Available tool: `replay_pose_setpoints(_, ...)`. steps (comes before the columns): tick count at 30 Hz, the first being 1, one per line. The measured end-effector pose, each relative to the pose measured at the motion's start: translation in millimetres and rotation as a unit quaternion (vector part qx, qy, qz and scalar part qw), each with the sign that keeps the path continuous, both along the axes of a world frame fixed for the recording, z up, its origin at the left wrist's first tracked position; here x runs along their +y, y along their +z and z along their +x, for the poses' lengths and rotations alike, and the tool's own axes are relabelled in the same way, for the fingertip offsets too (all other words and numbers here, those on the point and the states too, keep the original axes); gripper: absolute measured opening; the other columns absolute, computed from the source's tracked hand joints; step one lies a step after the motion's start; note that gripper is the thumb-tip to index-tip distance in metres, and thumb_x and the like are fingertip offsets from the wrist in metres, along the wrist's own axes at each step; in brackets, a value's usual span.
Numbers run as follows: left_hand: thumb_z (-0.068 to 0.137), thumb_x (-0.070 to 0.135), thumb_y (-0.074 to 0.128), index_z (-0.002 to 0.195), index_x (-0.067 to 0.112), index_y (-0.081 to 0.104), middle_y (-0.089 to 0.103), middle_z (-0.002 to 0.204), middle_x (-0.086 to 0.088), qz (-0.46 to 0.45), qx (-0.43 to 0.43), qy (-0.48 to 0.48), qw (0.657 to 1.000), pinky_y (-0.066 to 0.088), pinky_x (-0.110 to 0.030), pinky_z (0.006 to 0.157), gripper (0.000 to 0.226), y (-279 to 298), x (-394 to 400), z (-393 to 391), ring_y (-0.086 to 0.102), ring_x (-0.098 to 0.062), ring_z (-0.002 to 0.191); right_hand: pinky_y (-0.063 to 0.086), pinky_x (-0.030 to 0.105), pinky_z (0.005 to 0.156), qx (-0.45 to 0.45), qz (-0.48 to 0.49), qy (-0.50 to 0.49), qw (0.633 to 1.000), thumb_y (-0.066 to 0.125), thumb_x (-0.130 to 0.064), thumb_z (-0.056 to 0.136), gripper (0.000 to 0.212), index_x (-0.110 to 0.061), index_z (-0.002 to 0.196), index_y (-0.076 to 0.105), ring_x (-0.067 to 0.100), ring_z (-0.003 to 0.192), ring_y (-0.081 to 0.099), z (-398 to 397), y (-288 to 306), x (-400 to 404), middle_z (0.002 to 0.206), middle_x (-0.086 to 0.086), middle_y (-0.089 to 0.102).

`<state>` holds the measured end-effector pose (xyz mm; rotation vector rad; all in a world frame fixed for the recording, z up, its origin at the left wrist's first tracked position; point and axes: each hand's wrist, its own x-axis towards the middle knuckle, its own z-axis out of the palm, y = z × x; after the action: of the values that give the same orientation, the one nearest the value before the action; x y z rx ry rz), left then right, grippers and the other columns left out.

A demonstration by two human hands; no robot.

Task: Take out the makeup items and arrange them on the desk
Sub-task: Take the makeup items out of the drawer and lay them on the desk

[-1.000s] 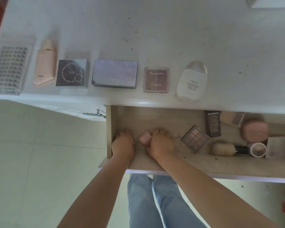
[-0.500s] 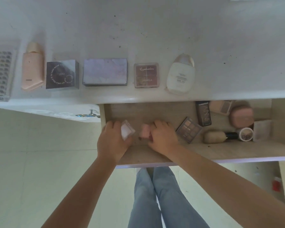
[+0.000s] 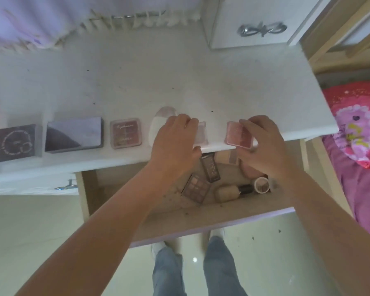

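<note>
L hand [image 3: 175,142] grips pale compact [image 3: 201,133], R hand [image 3: 263,139] grips pink compact [image 3: 239,135], both at desk [image 3: 137,86] front edge w/ open drawer [image 3: 201,214] below. Risk: set too near edge, pink one tips back in

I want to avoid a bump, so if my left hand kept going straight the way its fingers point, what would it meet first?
The left hand points away from you across the desk. Past the small pale compact it holds, the desktop looks free up to the fringed cloth, though depth is hard to judge.
</note>
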<state>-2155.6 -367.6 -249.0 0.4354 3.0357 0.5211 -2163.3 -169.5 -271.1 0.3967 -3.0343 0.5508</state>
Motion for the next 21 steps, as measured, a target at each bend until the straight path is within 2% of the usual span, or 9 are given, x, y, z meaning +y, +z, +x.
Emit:
replay_pose_setpoints(1, 0.052, 0.013, 0.081, 0.094, -0.003, 0.064, 0.063, 0.089, -0.017, -0.03, 0.015, -0.014, 0.999, 0.052, -0.034, 0.065, 0.048, -2, 8, -7, 0.062, -0.035, 0.08, 0.037, 0.035, 0.081, -0.011, 0.007, 0.021, 1.0, 0.064, -0.012, 0.056, 0.051, 0.009, 0.102, 0.063, 0.046, 0.083, 0.06, -8, -2, 5, 0.095, 0.029, 0.061)
replay_pose_setpoints(4, 0.08, 0.018, 0.062, 0.116, 0.006, 0.053, 0.053, 0.114, -0.009, -0.106, -0.031, -0.015, 0.994, 0.038, -0.032, 0.09, 0.039, -9, 28, -27, 0.05, -0.027, 0.106, 0.029, 0.029, 0.089, -0.037, 0.014, 0.056, 0.998, 0.069, -0.009, 0.068, 0.053, 0.004, 0.118, 0.057, 0.041, 0.104, 0.052, -33, -7, 14, 0.115, 0.023, 0.056)
replay_pose_setpoints(6, 0.086, 0.02, 0.053, 0.119, 0.009, 0.05, 0.05, 0.118, -0.006, -0.14, -0.06, 0.005, 0.988, 0.031, -0.03, 0.098, 0.035, -14, 32, -33, 0.045, -0.023, 0.111, 0.022, 0.021, 0.092, -0.059, -0.017, 0.082, 0.995, 0.068, -0.009, 0.075, 0.055, -0.001, 0.127, 0.05, 0.033, 0.116, 0.044, -45, -12, 15, 0.126, 0.017, 0.05)
replay_pose_setpoints(9, 0.088, 0.019, 0.05, 0.115, 0.009, 0.052, 0.051, 0.117, -0.007, -0.179, -0.079, 0.028, 0.98, 0.028, -0.031, 0.102, 0.03, -15, 36, -38, 0.046, -0.024, 0.11, 0.022, 0.018, 0.091, -0.088, -0.039, 0.121, 0.988, 0.065, -0.015, 0.078, 0.052, -0.005, 0.127, 0.052, 0.029, 0.116, 0.044, -59, -16, 13, 0.127, 0.014, 0.049)
replay_pose_setpoints(11, 0.089, 0.019, 0.05, 0.115, 0.009, 0.053, 0.052, 0.117, -0.008, -0.197, -0.098, 0.04, 0.975, 0.027, -0.032, 0.104, 0.028, -14, 36, -40, 0.047, -0.025, 0.111, 0.027, 0.026, 0.091, -0.092, -0.046, 0.148, 0.984, 0.062, -0.02, 0.074, 0.049, -0.004, 0.12, 0.058, 0.032, 0.111, 0.048, -62, -20, 11, 0.122, 0.016, 0.054)
replay_pose_setpoints(13, 0.09, 0.018, 0.05, 0.117, 0.009, 0.053, 0.052, 0.119, -0.008, -0.213, -0.104, 0.046, 0.97, 0.027, -0.033, 0.105, 0.028, -14, 35, -41, 0.047, -0.025, 0.114, 0.029, 0.03, 0.09, -0.094, -0.051, 0.156, 0.982, 0.062, -0.016, 0.073, 0.046, -0.002, 0.116, 0.061, 0.036, 0.108, 0.05, -62, -23, 12, 0.118, 0.019, 0.057)
replay_pose_setpoints(17, 0.089, 0.014, 0.052, 0.126, 0.006, 0.047, 0.048, 0.131, -0.011, -0.185, -0.106, 0.081, 0.974, 0.024, -0.036, 0.109, 0.039, -19, 34, -33, 0.038, -0.028, 0.126, 0.026, 0.028, 0.095, -0.079, -0.077, 0.164, 0.98, 0.067, -0.017, 0.072, 0.05, 0.0, 0.119, 0.058, 0.035, 0.115, 0.046, -57, -26, 18, 0.124, 0.022, 0.053)
replay_pose_setpoints(19, 0.082, 0.012, 0.059, 0.125, 0.0, 0.049, 0.05, 0.131, -0.018, -0.137, -0.023, 0.088, 0.986, 0.029, -0.044, 0.109, 0.045, -22, 36, -20, 0.04, -0.035, 0.128, 0.033, 0.025, 0.094, -0.012, -0.112, 0.147, 0.983, 0.065, -0.018, 0.075, 0.04, 0.002, 0.11, 0.062, 0.023, 0.109, 0.044, -45, -24, 20, 0.114, 0.023, 0.058)
replay_pose_setpoints(21, 0.074, 0.012, 0.058, 0.106, -0.002, 0.061, 0.063, 0.108, -0.021, -0.062, 0.112, 0.09, 0.988, 0.047, -0.044, 0.091, 0.036, -35, 37, 1, 0.057, -0.039, 0.106, 0.039, 0.02, 0.081, 0.089, -0.158, 0.111, 0.977, 0.058, -0.015, 0.077, 0.025, 0.005, 0.09, 0.066, 0.018, 0.089, 0.047, -20, -25, 23, 0.087, 0.021, 0.065)
